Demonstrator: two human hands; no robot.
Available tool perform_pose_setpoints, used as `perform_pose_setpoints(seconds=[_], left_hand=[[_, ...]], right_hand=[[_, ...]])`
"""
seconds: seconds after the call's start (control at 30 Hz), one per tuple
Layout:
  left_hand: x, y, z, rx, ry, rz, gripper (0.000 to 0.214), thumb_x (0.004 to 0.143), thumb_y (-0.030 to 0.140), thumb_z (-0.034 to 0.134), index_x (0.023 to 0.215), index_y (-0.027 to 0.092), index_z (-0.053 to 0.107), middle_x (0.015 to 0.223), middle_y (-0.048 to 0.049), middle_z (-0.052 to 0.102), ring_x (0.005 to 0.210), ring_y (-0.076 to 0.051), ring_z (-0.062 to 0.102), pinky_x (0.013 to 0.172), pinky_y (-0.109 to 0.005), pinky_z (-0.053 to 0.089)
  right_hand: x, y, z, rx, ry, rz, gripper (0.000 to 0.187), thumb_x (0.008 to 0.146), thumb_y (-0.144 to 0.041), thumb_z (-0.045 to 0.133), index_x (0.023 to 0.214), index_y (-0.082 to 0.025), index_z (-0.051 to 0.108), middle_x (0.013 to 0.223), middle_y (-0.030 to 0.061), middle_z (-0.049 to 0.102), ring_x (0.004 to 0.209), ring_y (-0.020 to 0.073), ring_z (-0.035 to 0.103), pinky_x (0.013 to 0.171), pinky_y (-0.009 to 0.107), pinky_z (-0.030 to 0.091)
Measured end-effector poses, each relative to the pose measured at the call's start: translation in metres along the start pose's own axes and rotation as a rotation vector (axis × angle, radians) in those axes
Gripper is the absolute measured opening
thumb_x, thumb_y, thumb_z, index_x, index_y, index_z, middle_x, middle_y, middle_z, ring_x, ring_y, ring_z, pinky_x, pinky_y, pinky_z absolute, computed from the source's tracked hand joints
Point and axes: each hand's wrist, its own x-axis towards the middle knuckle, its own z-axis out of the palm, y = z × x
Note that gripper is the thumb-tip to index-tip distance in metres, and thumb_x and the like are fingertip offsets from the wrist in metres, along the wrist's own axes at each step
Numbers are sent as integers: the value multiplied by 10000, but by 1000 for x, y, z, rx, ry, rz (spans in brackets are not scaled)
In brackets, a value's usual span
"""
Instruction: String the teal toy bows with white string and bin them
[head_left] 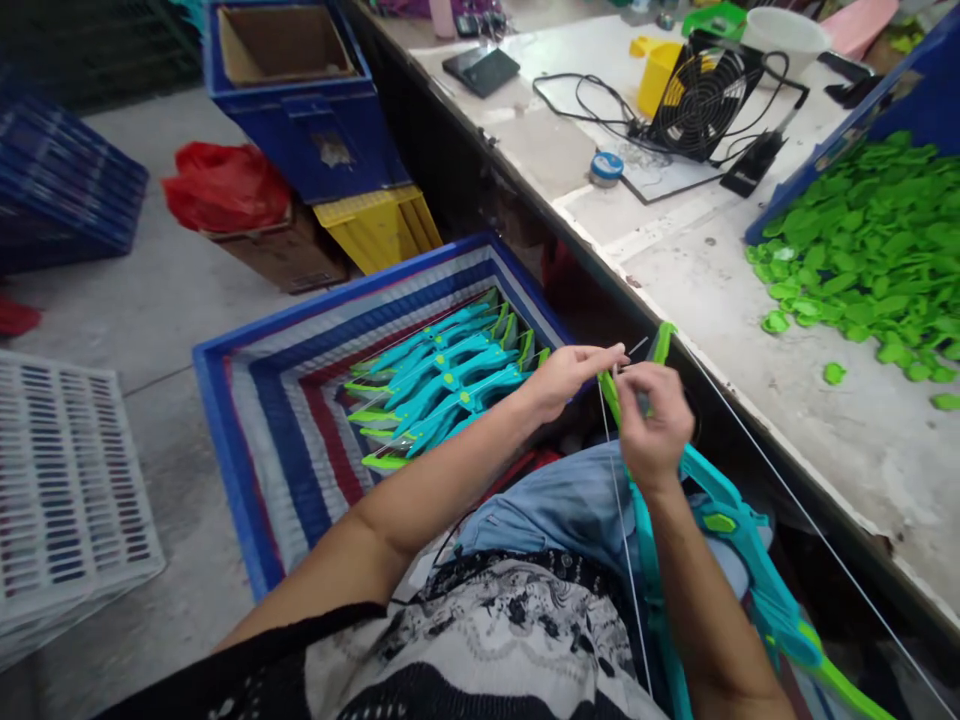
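Note:
A teal and green toy bow [724, 480] lies across my lap, with thin white string [626, 545] stretched along it. Close to one of its green tips, my left hand [566, 380] pinches the string between thumb and fingertips. My right hand [656, 420] is just beside it, its fingers curled closed on the string. The exact spot where the fingertips meet the string is small and partly covered by the fingers.
Several teal and green bows [457, 375] lie in a blue crate [247, 500] with a striped liner at my left. On the bench [675, 265] are a black fan [705, 100], a blue-lidded tin [606, 168] and a heap of green plastic pieces [870, 250]. A white basket [71, 500] stands far left.

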Motion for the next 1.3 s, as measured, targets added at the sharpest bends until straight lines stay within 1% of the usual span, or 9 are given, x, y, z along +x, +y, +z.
perform_pose_setpoints(seconds=[0.07, 0.2, 0.27, 0.47, 0.63, 0.8, 1.0, 1.17, 1.3], left_hand=[[0, 6, -3, 29, 62, -20, 214, 690, 339, 706, 736, 133, 676, 734, -34, 656, 735, -142, 578, 749, -281, 458], [-11, 14, -9, 366, 244, 222, 78, 707, 222, 677, 755, 161, 670, 797, -29, 678, 757, -134, 590, 692, -232, 461], [-18, 17, -8, 327, 264, 274, 72, 731, 225, 661, 773, 168, 649, 751, -18, 672, 682, -119, 592, 624, -216, 462], [-24, 25, -5, 70, 156, 10, 288, 650, 375, 778, 716, 119, 665, 492, -4, 581, 410, -79, 478, 370, -183, 331], [-24, 25, -3, 23, 120, -42, 303, 580, 341, 830, 703, 109, 678, 481, -3, 584, 391, -65, 468, 367, -174, 350], [-23, 17, 8, -95, 284, 1, 191, 613, 260, 747, 656, 138, 607, 509, 14, 578, 434, -89, 530, 339, -161, 315], [-21, 27, 10, -39, 198, -55, 176, 615, 278, 700, 611, 118, 626, 568, -29, 618, 514, -127, 596, 386, -184, 394], [-26, 27, 7, 126, 86, 33, 155, 637, 248, 686, 728, 123, 703, 624, -22, 652, 548, -116, 583, 467, -205, 453], [-28, 21, 6, 301, 109, 121, 153, 684, 251, 674, 769, 141, 738, 635, -7, 664, 546, -104, 549, 501, -207, 429]], right_hand=[[-12, -1, 12, 16, -41, -17, 100, 895, -200, 562, 804, -206, 605, 839, 34, 631, 840, 167, 597, 778, 327, 502], [-11, 12, 20, 64, -47, 103, 132, 908, -217, 538, 789, -205, 595, 803, 37, 606, 775, 161, 584, 688, 302, 504], [-5, 14, 20, 86, -23, 160, 139, 909, -233, 534, 788, -205, 598, 807, 39, 601, 763, 158, 580, 656, 291, 500], [5, 9, 22, 137, 22, 180, 137, 908, -264, 541, 826, -218, 641, 852, 47, 585, 783, 162, 574, 671, 300, 509], [3, 11, 26, 148, 54, 126, 185, 924, -240, 512, 907, -237, 696, 864, 44, 579, 815, 153, 588, 722, 295, 515], [1, 13, 22, 143, 5, 112, 246, 931, -234, 496, 1103, -251, 672, 946, 54, 598, 851, 150, 599, 734, 292, 524], [8, 19, 4, -11, -96, -28, 195, 931, -267, 516, 926, -236, 709, 879, 75, 627, 844, 196, 598, 786, 360, 513], [18, 17, -7, -127, -233, -35, 190, 913, -238, 507, 856, -208, 685, 847, 82, 641, 807, 195, 597, 775, 345, 505], [18, 12, -8, -59, -182, 27, 162, 862, -208, 528, 745, -201, 639, 767, 48, 632, 730, 162, 588, 700, 302, 494]])
